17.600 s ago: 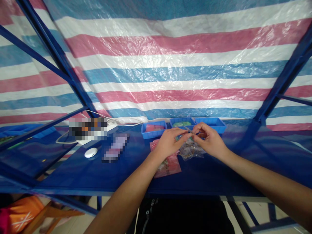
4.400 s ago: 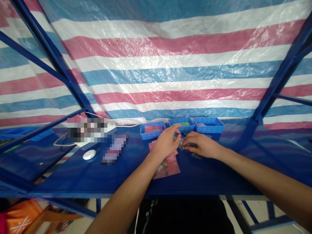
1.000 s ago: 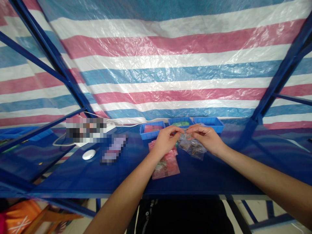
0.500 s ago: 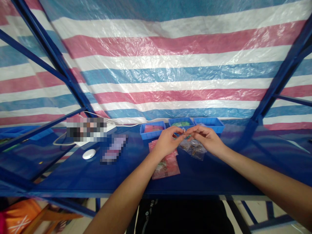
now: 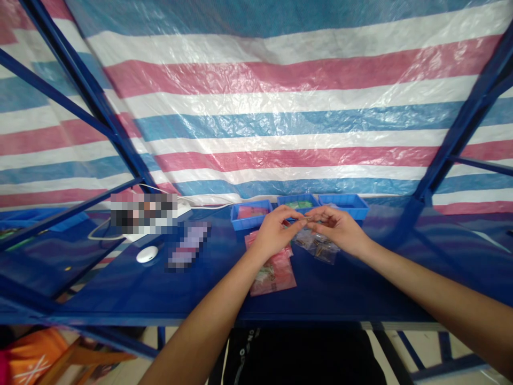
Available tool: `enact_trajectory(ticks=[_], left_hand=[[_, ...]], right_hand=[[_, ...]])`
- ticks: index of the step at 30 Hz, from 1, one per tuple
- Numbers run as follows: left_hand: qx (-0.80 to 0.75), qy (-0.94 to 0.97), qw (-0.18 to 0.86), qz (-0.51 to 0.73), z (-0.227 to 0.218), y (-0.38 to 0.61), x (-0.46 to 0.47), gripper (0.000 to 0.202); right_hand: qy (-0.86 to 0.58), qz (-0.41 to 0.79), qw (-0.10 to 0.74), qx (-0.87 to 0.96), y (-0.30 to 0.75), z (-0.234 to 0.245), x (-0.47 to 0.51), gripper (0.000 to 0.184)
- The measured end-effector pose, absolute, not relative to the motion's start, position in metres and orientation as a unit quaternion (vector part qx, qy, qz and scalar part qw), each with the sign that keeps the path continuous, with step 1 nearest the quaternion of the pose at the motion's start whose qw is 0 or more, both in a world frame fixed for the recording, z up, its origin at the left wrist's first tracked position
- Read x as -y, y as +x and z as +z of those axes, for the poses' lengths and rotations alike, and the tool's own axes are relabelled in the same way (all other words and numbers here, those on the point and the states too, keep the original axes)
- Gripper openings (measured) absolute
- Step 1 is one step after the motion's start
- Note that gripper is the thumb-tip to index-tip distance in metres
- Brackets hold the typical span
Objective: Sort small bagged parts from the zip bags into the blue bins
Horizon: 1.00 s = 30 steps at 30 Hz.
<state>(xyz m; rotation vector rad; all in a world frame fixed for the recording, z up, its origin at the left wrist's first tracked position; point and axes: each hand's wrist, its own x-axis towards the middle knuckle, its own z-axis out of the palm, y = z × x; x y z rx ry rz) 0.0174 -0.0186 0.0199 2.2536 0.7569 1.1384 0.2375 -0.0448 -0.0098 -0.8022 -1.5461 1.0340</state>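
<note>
My left hand (image 5: 277, 230) and my right hand (image 5: 337, 227) meet fingertip to fingertip above the table. Both are closed in a pinch, and what lies between the fingers is too small to name. Under my right hand are clear plastic bags (image 5: 324, 251) with small brownish parts inside. Pink zip bags (image 5: 276, 275) lie below my left hand, the nearest with something pale green in it. Just behind my hands stand a blue bin with pink bags (image 5: 249, 220), a blue bin with green pieces (image 5: 296, 200) and a third blue bin (image 5: 352, 209), partly hidden by my right hand.
On the blue table (image 5: 340, 299) to the left are a white rounded case (image 5: 147, 254), a blurred purple object (image 5: 189, 245) and a white power strip (image 5: 160, 224) with cables. Blue metal posts (image 5: 460, 117) flank the table, and a striped plastic sheet (image 5: 280, 117) hangs behind.
My right fingers have shifted slightly against the left ones, and the small whitish and green bits at the fingertips show less now. The bags and bins stay in place.
</note>
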Motion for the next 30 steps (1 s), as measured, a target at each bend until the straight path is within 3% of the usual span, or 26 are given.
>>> enact_trajectory(ticks=[17,30], left_hand=[[-0.295,0.816,0.241,0.435,0.017,0.014,0.015,0.019],[-0.255,0.856,0.175,0.415,0.011,0.021,0.017,0.022]], right_hand=[[-0.344,0.289,0.563,0.694,0.249,-0.017,0.033,0.011],[-0.353,0.306,0.530,0.708,0.243,-0.005,0.050,0.019]])
